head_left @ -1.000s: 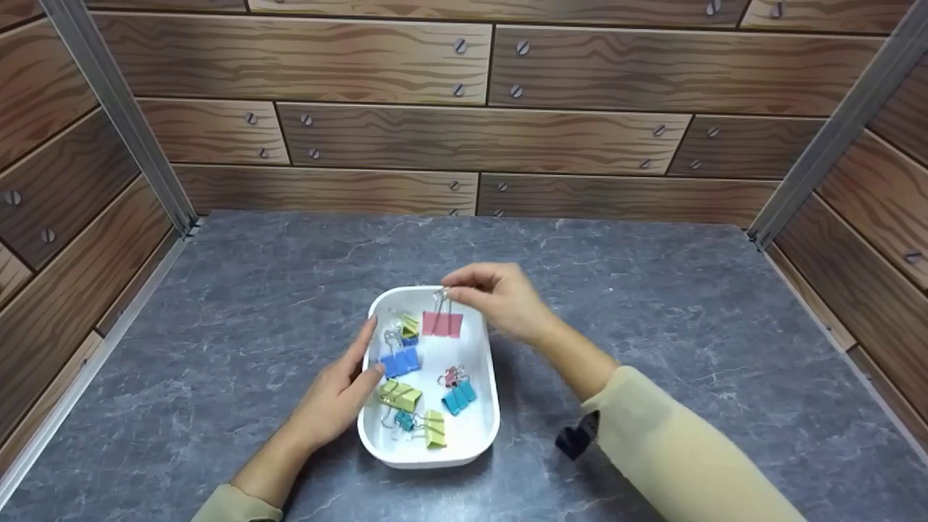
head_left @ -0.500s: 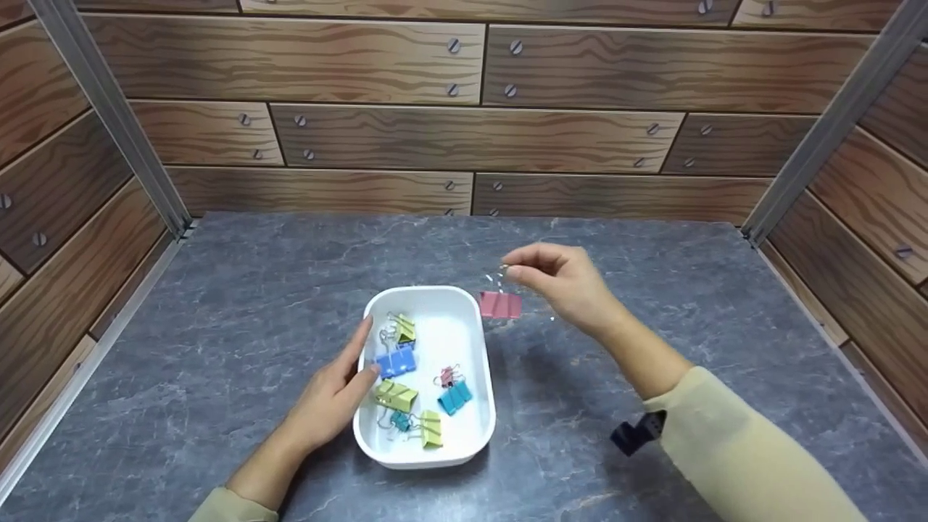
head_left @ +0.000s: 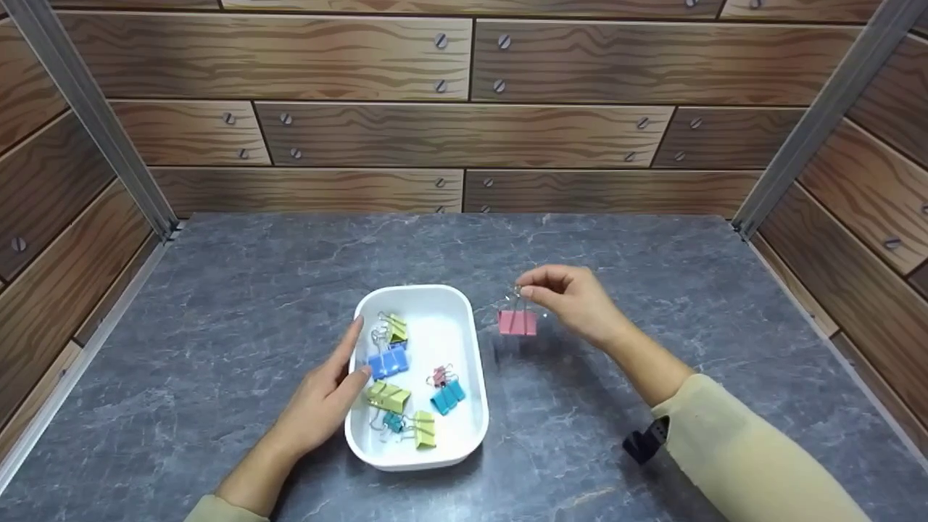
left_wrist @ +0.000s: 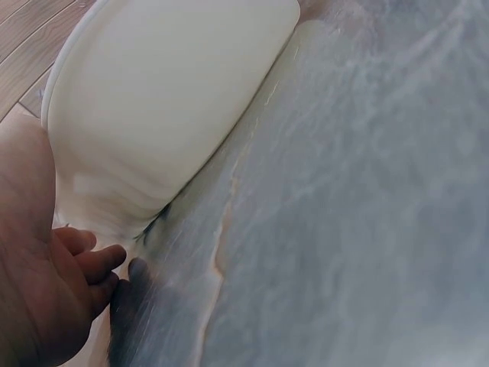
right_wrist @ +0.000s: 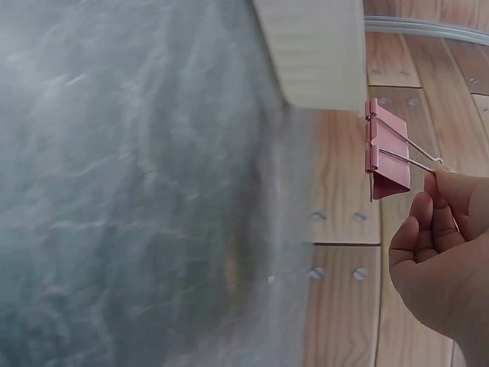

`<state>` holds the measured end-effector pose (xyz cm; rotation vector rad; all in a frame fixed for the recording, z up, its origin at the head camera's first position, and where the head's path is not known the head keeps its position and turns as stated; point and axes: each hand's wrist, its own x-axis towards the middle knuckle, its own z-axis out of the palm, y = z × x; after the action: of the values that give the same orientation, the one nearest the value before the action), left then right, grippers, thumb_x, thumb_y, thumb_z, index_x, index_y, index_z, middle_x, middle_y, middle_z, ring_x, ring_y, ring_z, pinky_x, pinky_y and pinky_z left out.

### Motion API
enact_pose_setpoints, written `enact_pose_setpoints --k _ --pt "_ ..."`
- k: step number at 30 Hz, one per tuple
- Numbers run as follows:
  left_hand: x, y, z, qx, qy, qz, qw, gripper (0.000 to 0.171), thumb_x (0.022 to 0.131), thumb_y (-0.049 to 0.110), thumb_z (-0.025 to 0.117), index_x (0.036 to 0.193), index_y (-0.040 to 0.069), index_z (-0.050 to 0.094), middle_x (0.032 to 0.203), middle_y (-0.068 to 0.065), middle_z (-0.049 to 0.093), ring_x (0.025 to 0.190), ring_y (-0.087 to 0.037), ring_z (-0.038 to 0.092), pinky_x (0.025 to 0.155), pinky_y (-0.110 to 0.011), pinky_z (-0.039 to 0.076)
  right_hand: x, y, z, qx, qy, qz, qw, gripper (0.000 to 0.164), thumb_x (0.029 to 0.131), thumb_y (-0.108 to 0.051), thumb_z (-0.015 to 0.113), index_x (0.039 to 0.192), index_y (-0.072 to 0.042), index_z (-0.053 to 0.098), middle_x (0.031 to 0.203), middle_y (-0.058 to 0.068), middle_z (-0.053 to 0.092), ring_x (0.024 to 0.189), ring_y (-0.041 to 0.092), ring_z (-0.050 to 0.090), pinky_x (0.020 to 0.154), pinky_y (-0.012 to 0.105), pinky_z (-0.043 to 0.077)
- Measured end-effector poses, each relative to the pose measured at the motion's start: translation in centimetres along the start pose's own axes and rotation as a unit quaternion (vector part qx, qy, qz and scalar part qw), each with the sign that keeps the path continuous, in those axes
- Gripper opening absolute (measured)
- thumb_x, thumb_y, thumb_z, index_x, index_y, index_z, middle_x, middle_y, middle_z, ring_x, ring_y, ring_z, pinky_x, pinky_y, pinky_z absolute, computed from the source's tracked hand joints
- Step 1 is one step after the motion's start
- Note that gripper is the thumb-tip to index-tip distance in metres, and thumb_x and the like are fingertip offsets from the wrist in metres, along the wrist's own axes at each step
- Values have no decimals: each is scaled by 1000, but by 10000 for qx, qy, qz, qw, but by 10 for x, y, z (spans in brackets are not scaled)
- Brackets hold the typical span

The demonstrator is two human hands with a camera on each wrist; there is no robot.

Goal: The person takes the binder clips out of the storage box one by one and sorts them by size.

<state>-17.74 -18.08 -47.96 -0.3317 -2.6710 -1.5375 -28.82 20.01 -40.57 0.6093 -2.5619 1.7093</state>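
In the head view, my right hand pinches a pink binder clip by its wire handles. The clip hangs just above the table, to the right of a white plastic box, and its body points down. The right wrist view shows the same pink clip held at the handle ends between thumb and finger. My left hand holds the box's left wall, its thumb over the rim. Inside lie a blue clip, a teal clip, a small pink clip and several yellow-green clips.
A grey marbled table top lies under the box. Wood-patterned panels enclose the back and sides, with metal posts at the corners. A dark device sits at my right sleeve.
My right hand has lifted the pink binder clip out of the box and carried it right, past the rim, then lowered it slightly. My left hand stays on the box.
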Motion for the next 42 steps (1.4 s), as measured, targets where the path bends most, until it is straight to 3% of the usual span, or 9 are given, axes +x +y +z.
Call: enact_pose_setpoints --k 10,29,42 --pt "-1 0 0 25 14 -70 10000 70 110 28 57 171 31 24 167 -13 38 150 -32 42 119 -54 36 2 17 4 -269 -66 305 9992 19 100 -6 74 112 8 76 104 13 76 92 16 66 78 23 53" --pt "-1 -2 0 4 -28 -188 9998 69 111 25 54 171 30 22 171 -11 30 154 -31 34 123 -53 30 34 39 16 -587 119 714 9956 16 100 -5 72 112 3 79 107 11 77 92 13 64 79 23 51" --pt "2 2 1 15 25 -9 10000 69 110 26 56 171 28 24 168 -13 35 152 -33 38 120 -54 34 39 47 15 -400 265 745 9961 17 99 -2 71 113 4 79 111 14 77 94 13 65 83 23 50"
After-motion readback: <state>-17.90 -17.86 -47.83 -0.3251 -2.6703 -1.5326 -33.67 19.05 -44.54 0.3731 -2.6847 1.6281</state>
